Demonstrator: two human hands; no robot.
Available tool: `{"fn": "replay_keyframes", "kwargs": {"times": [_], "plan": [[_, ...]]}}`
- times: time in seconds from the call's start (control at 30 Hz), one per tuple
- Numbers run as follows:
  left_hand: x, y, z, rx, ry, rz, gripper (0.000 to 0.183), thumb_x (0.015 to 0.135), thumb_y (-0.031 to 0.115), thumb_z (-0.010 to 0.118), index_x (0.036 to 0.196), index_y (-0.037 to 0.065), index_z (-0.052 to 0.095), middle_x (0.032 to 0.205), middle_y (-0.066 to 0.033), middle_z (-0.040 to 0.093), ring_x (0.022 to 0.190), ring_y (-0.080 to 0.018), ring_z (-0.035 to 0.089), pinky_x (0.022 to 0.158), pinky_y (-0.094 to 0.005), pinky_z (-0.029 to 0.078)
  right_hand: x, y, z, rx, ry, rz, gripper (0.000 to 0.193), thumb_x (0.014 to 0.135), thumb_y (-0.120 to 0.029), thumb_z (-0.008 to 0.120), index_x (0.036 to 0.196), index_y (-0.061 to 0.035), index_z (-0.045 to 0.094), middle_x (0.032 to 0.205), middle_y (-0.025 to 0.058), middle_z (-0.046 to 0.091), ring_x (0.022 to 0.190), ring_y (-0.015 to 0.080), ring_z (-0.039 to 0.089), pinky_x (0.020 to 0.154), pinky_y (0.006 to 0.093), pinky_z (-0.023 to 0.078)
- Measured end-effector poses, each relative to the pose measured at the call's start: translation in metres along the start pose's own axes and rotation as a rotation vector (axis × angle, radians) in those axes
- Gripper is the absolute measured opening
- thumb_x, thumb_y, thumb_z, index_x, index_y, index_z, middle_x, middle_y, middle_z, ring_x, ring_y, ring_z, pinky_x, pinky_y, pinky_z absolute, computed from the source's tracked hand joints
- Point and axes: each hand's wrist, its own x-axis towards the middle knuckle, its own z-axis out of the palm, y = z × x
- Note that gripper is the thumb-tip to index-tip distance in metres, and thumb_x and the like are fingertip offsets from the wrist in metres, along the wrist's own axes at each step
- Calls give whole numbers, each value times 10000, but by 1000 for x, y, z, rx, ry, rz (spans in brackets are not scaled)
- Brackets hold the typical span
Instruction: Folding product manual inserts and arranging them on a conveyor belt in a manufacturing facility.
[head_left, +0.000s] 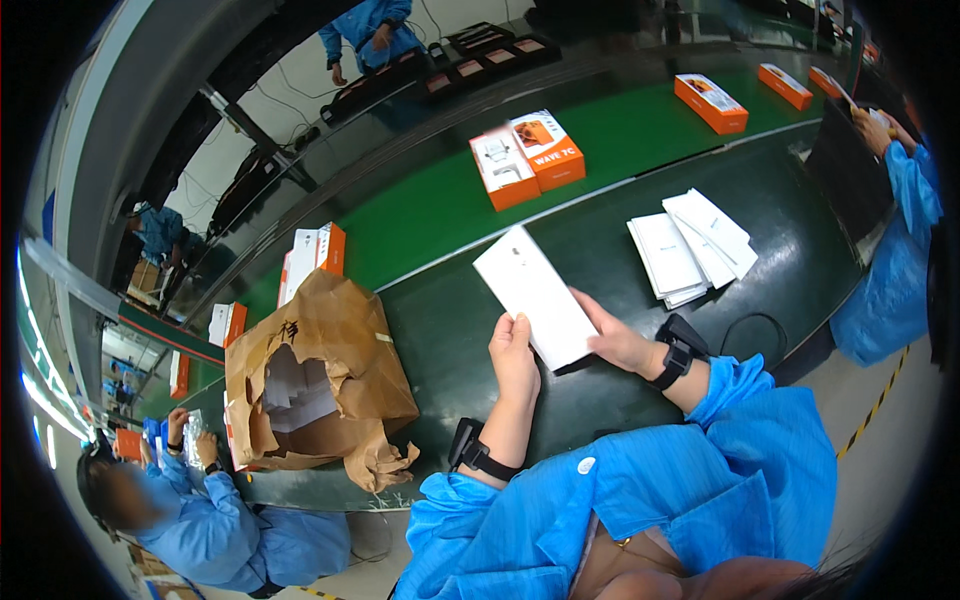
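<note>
Between both hands: a flat white rectangular box, smooth, long axis running up-left.
Left hand and right hand fingers grip its near end.

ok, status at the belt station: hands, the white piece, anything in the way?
Left hand and right hand both gripping the white flat carton, held over the dark bench. Torn brown paper bag to the left, white stack to the right; neither in the way.

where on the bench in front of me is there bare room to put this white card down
Bare dark bench lies between the torn brown paper bag and your left hand, and between the white card and the stack of white cards. The green belt behind carries orange boxes.
</note>
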Motion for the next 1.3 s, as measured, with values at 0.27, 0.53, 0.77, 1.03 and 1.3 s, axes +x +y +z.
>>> {"fn": "replay_keyframes", "kwargs": {"times": [0.27,0.53,0.77,1.03,1.3], "plan": [[-3,-7,10,84,-42,-3,284,945,236,390,1106,19,478,960,-74,603,773,-105,572,684,-233,429,30,-48,23,-906,406,-245,287,817,-91,550,1073,38,543,947,154,635,869,172,603,763,300,464],[-14,-16,14,501,-404,-3,284,902,208,461,1067,-13,530,913,-108,638,786,-158,612,713,-280,480,222,-120,-31,-2176,260,-818,117,717,-80,552,816,-78,614,762,65,614,753,203,577,603,308,480],[-16,-16,16,556,-434,66,273,898,224,474,1050,9,546,867,-119,650,775,-181,631,703,-300,491,251,-44,-157,-2343,6,-436,138,721,-68,509,795,-89,624,787,74,622,797,232,586,701,343,488],[-16,-24,13,491,-451,14,278,903,238,471,1052,15,546,849,-98,646,776,-172,628,695,-287,485,250,-54,-154,-2272,-54,-295,219,752,-41,491,926,-78,619,867,107,633,841,265,606,707,363,492],[-13,-13,11,610,-452,40,264,889,246,489,1012,27,569,841,-127,648,784,-224,636,699,-318,488,229,-96,-83,-2067,-169,382,450,688,-106,570,1123,5,539,1087,166,586,990,308,571,858,371,448]]}}
